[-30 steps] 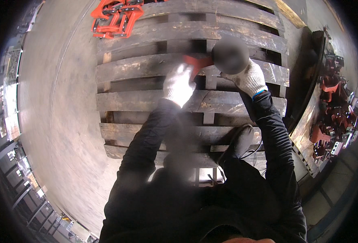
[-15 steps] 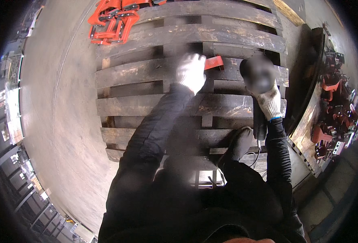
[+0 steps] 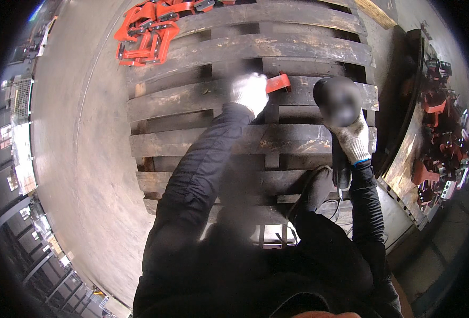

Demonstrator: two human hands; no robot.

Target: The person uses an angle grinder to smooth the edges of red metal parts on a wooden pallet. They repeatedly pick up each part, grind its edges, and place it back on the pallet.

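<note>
My left hand [image 3: 249, 94], in a white glove, is closed round one end of a red metal bracket [image 3: 278, 83]. The bracket's bent free end points right over the slats of a dark wooden pallet [image 3: 192, 140]. To the right, my gloved right hand [image 3: 355, 139] grips a black corded power tool, which looks like an angle grinder [image 3: 338, 100]. Its round, blurred head faces up and stands apart from the bracket. The tool's body runs back beneath my right wrist, and most of those fingers are hidden behind the head.
A heap of red metal parts [image 3: 148, 42] lies on the pallet's far left corner. At the right, a tilted wooden board [image 3: 404, 153] borders a pile of red and dark metal parts [image 3: 431, 172]. A cable [image 3: 334, 208] hangs near my shoe [image 3: 317, 186]. Gaps separate the pallet slats.
The whole view has shifted slightly, so the far red parts appear lower. Both hands keep their holds, and the bracket and tool have barely moved.
</note>
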